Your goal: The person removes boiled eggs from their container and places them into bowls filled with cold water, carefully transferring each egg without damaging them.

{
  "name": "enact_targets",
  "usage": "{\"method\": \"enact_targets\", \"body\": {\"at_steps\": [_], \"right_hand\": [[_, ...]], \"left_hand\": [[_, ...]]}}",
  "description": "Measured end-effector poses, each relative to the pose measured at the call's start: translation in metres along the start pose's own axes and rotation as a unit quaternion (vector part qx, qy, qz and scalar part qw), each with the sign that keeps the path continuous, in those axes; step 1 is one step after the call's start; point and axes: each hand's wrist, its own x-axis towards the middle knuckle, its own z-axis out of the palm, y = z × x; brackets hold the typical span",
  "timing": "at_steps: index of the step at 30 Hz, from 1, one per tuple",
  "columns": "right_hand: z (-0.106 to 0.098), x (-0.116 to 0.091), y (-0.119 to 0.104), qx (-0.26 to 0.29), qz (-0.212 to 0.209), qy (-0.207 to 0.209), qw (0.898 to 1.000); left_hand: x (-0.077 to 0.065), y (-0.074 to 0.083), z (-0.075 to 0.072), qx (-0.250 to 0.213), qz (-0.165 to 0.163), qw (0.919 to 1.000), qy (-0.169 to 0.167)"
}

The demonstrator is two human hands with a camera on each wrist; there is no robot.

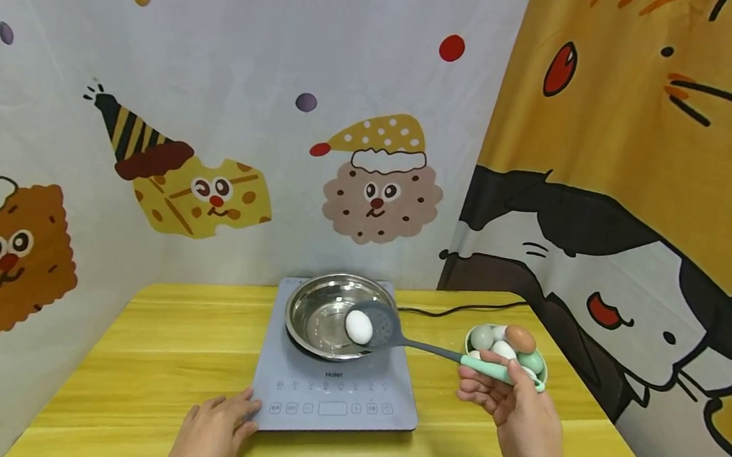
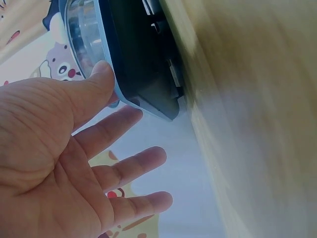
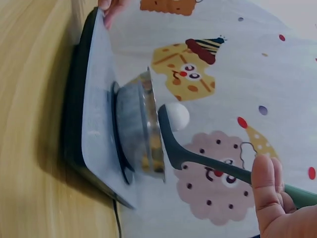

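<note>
My right hand (image 1: 523, 409) holds a slotted spoon (image 1: 434, 349) by its mint-green handle. On the spoon's dark grey head lies a white egg (image 1: 359, 326), raised above the rim of a round steel pan (image 1: 307, 318); the right wrist view shows the egg (image 3: 177, 116) there too. Under the pan is a grey induction cooktop (image 1: 366, 381) with touch buttons. My left hand (image 1: 214, 429) touches the cooktop's front left corner. In the left wrist view, the thumb and index finger of that hand (image 2: 59, 153) meet the cooktop, and its other fingers spread out straight.
Beside the right hand, partly behind it, stands a bowl (image 1: 546, 371) of several white, brown and greenish eggs. A black cord (image 1: 457, 310) runs along the back of the wooden table (image 1: 186, 343). Cartoon-printed curtains (image 1: 238, 50) close off the back and sides.
</note>
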Motion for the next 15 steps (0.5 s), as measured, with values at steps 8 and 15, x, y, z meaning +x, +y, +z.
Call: {"method": "enact_targets", "body": {"at_steps": [8,15], "right_hand": [[-0.036,-0.019,-0.001,0.005,0.049,0.054,0.997],[-0.085,-0.036,0.007,0.039,0.104,0.128,0.985]], "left_hand": [[0.001,0.002,0.001,0.001,0.002,1.0,-0.009],[0.0,0.001,0.0,0.004,0.005,0.9999,-0.008]]}}
